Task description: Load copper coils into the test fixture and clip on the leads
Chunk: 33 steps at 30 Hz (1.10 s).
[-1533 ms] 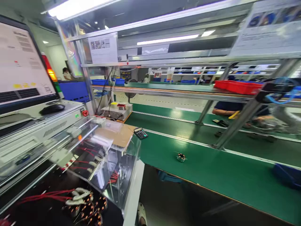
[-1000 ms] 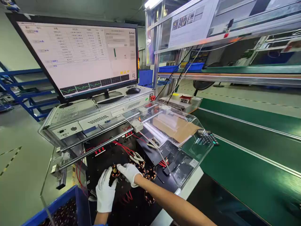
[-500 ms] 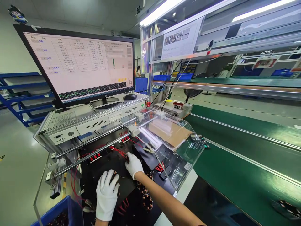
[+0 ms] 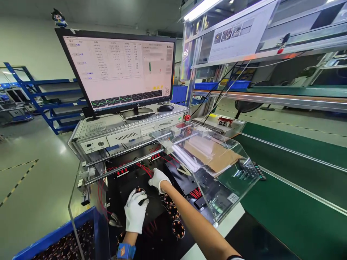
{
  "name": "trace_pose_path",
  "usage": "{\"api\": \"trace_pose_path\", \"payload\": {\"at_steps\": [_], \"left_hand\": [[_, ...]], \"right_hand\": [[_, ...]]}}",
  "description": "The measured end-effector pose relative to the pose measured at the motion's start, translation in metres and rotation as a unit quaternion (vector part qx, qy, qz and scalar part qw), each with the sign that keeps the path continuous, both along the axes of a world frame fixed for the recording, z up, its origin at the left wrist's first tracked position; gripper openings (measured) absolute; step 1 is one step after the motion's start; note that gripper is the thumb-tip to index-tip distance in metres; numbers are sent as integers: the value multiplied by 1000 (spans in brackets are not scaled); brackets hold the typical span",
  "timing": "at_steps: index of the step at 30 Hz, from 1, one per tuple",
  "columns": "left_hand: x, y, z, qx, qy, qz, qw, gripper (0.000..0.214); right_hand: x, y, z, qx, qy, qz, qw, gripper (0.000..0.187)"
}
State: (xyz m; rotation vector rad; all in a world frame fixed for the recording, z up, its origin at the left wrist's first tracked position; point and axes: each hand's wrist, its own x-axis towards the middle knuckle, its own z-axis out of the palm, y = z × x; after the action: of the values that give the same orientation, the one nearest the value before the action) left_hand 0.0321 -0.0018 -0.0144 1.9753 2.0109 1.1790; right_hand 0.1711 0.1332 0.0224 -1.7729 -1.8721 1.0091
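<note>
My left hand (image 4: 136, 211), in a white glove, curls its fingers around a small ring-shaped motor stator (image 4: 140, 190) with copper windings, mostly hidden by the fingers, on the black work surface (image 4: 118, 200). Just to the right and further back, my gloved right hand (image 4: 159, 180) pinches the ends of thin red wires (image 4: 145, 168), which run from red terminals (image 4: 155, 156) at the rear of the fixture. The fingertips hide the wire ends. Several more stators (image 4: 178, 229) lie in a row beneath my right forearm.
A clear hinged cover (image 4: 225, 177) stands over the fixture's right part. At lower left is a blue bin (image 4: 93, 224) full of stators. Behind the fixture, a monitor (image 4: 116, 72) rests on a tester. A green conveyor (image 4: 292, 180) runs along the right.
The view has turned left, so the scene sits further right and more of the blue bin shows. The left fingers have shifted slightly, exposing more of the stator; the right hand stays at the wires.
</note>
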Motion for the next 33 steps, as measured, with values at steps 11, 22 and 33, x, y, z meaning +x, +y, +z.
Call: {"api": "trace_pose_path", "payload": {"at_steps": [11,22,33], "left_hand": [[4,-2,4,-9,-28,13,999,13],[4,-1,1,4,-36,6,999,13],[4,0,0,11,-48,13,999,12]], "right_hand": [[-39,-12,-17,-113,270,-66,954,22],[-50,-7,-22,-92,360,-121,920,27],[-48,-2,-25,-43,333,-119,934,28]]}}
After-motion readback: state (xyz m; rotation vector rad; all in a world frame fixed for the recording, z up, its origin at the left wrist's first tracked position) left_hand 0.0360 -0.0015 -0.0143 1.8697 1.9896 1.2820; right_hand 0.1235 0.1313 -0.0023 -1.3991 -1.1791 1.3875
